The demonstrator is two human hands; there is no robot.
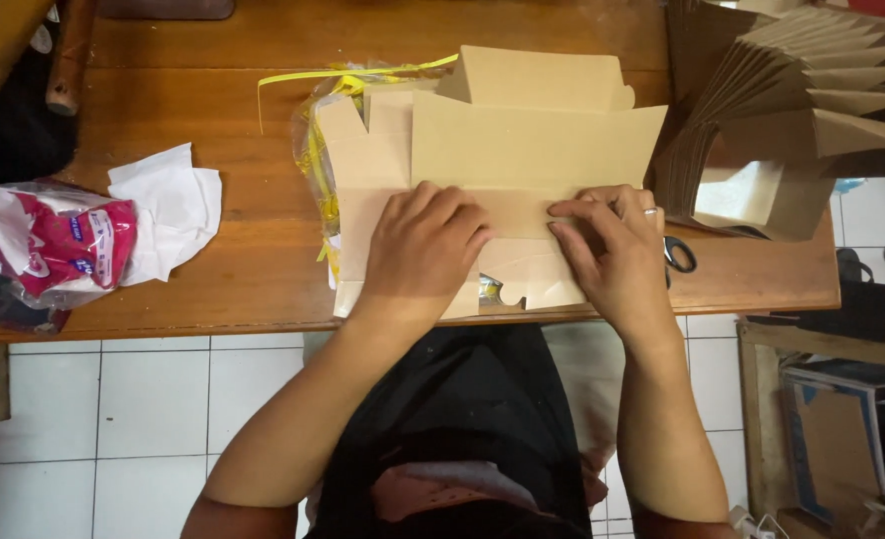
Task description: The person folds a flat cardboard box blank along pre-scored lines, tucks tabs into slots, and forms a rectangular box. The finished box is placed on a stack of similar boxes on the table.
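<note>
A flat brown cardboard box blank lies on the wooden table, on top of a stack of similar blanks in a clear plastic wrap. My left hand presses palm-down on the blank's near fold. My right hand, with a ring on one finger, pinches the folded edge just to the right, fingertips bent onto the cardboard. A flap stands up at the far side.
A nested stack of folded brown boxes fills the right of the table. Black scissors lie beside my right hand. A red and white plastic bag and white tissue sit at the left. White floor tiles lie below.
</note>
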